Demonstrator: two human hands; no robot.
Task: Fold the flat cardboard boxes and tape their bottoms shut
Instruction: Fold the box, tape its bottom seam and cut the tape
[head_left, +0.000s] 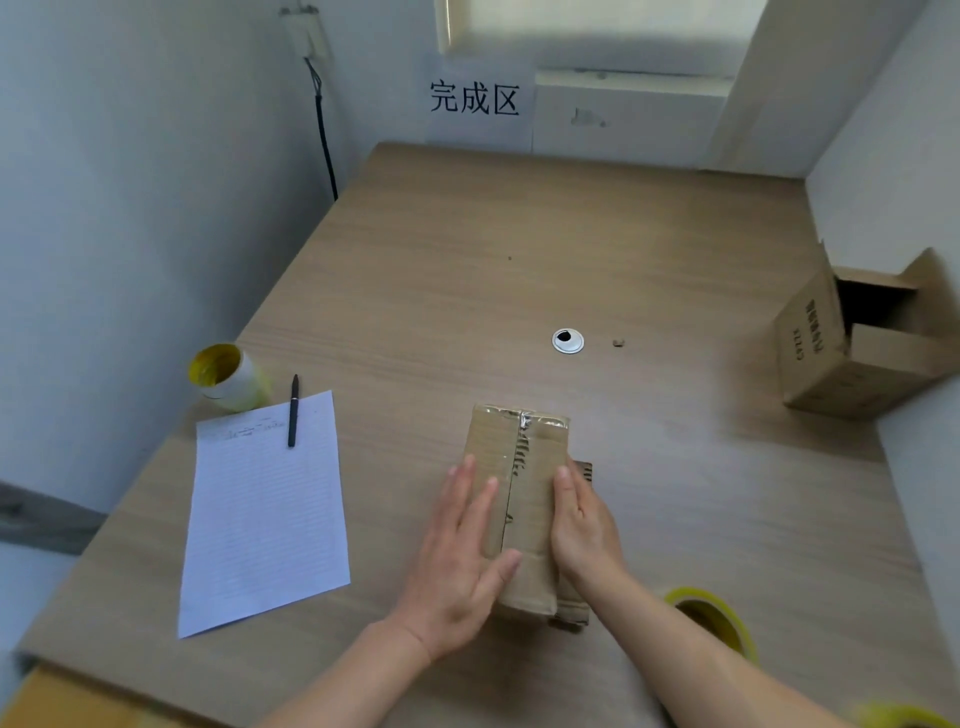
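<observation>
A small brown cardboard box (524, 467) stands on the wooden table (519, 249) in front of me, its two flaps folded together with a seam down the middle and old clear tape at the far end. My left hand (457, 551) lies flat on the left flap, fingers spread. My right hand (582, 525) presses along the right flap and the box's right side. A yellow-edged tape roll (719, 618) lies on the table behind my right forearm, partly hidden.
A lined paper sheet (265, 509) with a black pen (293, 410) lies to the left, a yellow tape roll (228, 376) beyond it. An open cardboard box (852, 343) lies on its side at the right wall. A cable grommet (567, 341) sits mid-table.
</observation>
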